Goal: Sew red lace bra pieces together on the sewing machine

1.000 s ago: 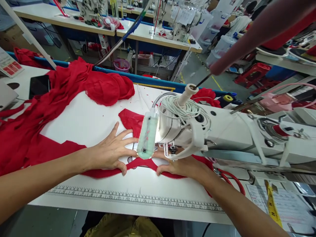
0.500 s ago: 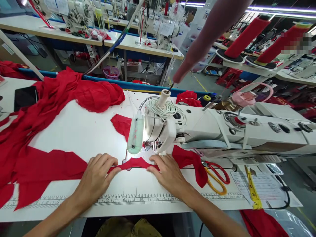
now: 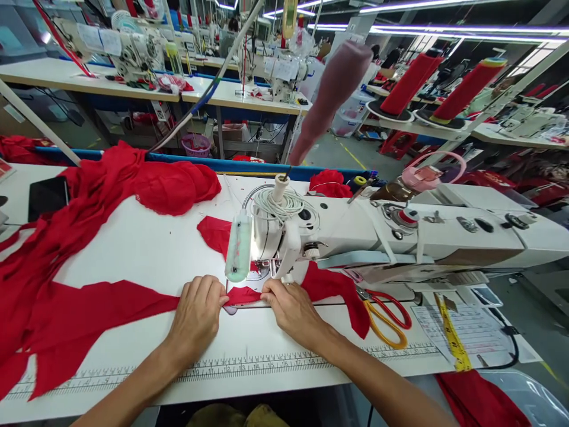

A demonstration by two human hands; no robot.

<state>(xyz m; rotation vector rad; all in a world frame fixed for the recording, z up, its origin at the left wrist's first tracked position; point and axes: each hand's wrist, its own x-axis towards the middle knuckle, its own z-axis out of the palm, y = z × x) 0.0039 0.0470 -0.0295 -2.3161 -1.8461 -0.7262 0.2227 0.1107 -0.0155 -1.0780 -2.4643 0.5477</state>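
My left hand [image 3: 200,311] pinches a strip of red fabric [image 3: 243,295] in front of the sewing machine [image 3: 271,237]. On the other side of that short stretch, my right hand [image 3: 291,305] grips the same fabric between thumb and fingers. The strip lies just before the presser foot [image 3: 267,267], with some red cloth under the needle area. From my left hand the fabric runs left into a large red pile [image 3: 102,201]. More red cloth [image 3: 338,290] extends to the right, behind my right hand.
Scissors [image 3: 386,317] with red and yellow handles lie right of my right hand. A yellow tape measure [image 3: 453,338] crosses a paper sheet [image 3: 482,332]. A printed ruler [image 3: 249,365] runs along the table's front edge. A black phone [image 3: 48,197] lies far left.
My left hand has moved right and slightly up, closer to my right hand, drawing the red fabric with it. The stretch between the hands is shorter. The head view has tilted up slightly.
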